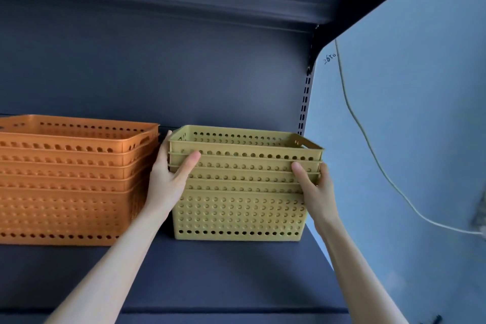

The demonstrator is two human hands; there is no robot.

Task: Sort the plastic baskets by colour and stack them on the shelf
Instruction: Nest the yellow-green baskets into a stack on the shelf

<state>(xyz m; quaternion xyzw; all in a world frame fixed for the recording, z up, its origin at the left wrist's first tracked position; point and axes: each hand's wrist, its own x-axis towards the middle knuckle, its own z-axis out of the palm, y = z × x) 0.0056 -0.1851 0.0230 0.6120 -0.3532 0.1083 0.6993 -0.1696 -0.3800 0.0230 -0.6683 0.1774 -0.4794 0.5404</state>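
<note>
Both hands are on the yellow basket stack [240, 184], which stands on the dark shelf [210, 271] just to the right of the orange basket stack [71, 179]. The left hand [171, 176] clasps the stack's left end, thumb across the front rims and fingers [168, 137] wrapped behind; the right hand [313, 179] does the same at the right end, thumb on the front and the rest curled round the corner. So each hand is closed on the nested yellow baskets at about the second and third rims down.

The step in hand looks like settling the top baskets squarely into the nest and squaring the stack to its orange neighbour. To do it well, press evenly at both ends so the rims seat level rather than cocked, keep the front face in line with the orange stack's front, and leave the narrow gap between the two stacks so the left fingers can come out without dragging either stack.

The orange stack runs off the left edge, so its full width is unseen. The back fingers of both hands are hidden behind the basket walls. Whether the top yellow basket is fully seated is hard to judge; it may be sitting slightly proud. The stack's contact with the rear panel cannot be seen.
</note>
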